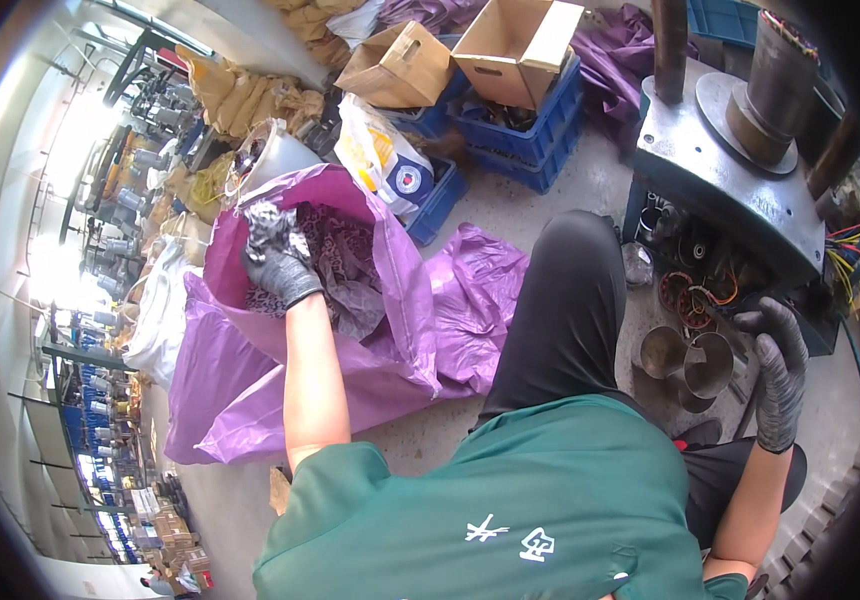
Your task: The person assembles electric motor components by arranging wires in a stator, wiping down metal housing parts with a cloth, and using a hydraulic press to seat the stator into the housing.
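My left hand (283, 272), in a dark grey glove, reaches into the mouth of a large purple woven sack (405, 270). Its fingers are closed on a crumpled black-and-white rag (272, 225). More patterned cloth (345, 260) lies inside the sack, below and beside the hand. My right hand (780, 375), gloved the same way, is raised at the right with its fingers apart and nothing in them. Close to it, on the floor, are open metal cylinders (708, 365) and a round copper-wound part (688, 300) with wires.
A heavy machine (735, 180) with thick columns stands at the upper right, loose coloured wires (850, 260) beside it. Blue crates (520, 150) carry wooden boxes (400, 65) beyond the sack. A white-and-yellow bag (380, 150) leans there. Purple sheeting (475, 300) spreads over the floor.
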Demonstrator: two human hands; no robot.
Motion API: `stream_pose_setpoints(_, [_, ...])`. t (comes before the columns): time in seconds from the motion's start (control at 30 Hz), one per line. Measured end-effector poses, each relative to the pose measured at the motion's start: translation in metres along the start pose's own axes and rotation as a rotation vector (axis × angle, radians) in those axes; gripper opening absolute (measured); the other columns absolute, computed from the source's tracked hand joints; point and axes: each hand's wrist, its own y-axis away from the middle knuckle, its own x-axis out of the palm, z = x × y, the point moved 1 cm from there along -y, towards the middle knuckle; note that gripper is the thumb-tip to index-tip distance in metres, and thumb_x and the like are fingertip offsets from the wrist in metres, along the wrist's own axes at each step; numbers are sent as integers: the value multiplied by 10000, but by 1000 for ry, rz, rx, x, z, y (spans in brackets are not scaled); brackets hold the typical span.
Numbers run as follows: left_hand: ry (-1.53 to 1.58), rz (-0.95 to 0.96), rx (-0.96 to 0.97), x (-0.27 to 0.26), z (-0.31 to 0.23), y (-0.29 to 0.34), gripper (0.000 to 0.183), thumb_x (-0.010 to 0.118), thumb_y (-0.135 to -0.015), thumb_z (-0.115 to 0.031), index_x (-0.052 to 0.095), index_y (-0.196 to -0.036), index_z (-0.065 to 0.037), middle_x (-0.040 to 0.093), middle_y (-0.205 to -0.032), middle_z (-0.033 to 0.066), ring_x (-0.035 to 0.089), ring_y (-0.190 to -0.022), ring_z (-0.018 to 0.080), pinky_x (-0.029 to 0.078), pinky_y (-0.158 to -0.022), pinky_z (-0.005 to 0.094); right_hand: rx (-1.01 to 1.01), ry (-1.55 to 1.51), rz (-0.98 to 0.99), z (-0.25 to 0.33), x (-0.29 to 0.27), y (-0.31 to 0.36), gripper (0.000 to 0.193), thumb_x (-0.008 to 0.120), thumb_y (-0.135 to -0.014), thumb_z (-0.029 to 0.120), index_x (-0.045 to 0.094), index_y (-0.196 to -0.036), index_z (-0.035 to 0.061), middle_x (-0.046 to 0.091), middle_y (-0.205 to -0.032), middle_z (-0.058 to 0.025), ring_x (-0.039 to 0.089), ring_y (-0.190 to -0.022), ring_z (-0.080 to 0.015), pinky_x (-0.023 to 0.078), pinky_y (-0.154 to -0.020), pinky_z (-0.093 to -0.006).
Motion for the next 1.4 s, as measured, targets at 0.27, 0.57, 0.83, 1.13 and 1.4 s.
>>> stream_pose_setpoints(0.27, [-2052,-231,611,-134,41,-20,976,810,-679,-30,427,-1573,-112,445,-1563,223,490,-1374,402,402,-1173,479,148,13,-42,-20,2,-1,467,745,-984,196,614,-1404,41,700,-1156,-72,631,-1087,-123,500,-971,-268])
stream_pose_setpoints(0.57, [-2851,718,-290,-123,82,-88,597,456,-1011,-150,382,-1604,-146,437,-1592,147,433,-1453,357,351,-1220,440,281,281,14,-67,-38,28,350,729,-973,148,660,-1281,-4,707,-1098,-74,659,-1019,-156,537,-930,-322])
stream_pose_setpoints(0.83, [-2885,630,-317,-190,78,-110,540,409,-1058,-237,419,-1585,-117,455,-1603,126,463,-1451,309,366,-1210,396,458,600,-287,-178,-88,66,492,762,-906,237,661,-1308,-28,722,-1227,-221,695,-1162,-290,543,-1009,-390])
stream_pose_setpoints(1.13, [-2894,141,-276,-219,40,-146,480,402,-1099,-328,516,-1491,-74,536,-1537,112,548,-1378,286,434,-1149,379,999,285,-185,-168,-31,50,473,676,-958,270,607,-1334,-7,725,-1114,-223,751,-814,-301,631,-706,-441])
stream_pose_setpoints(1.4, [-1674,143,1093,67,75,34,409,563,-1050,-321,602,-1292,6,644,-1269,149,642,-1141,294,523,-996,388,894,142,-262,-120,-21,28,375,607,-921,117,622,-1275,-7,734,-984,-210,747,-674,-327,638,-553,-449])
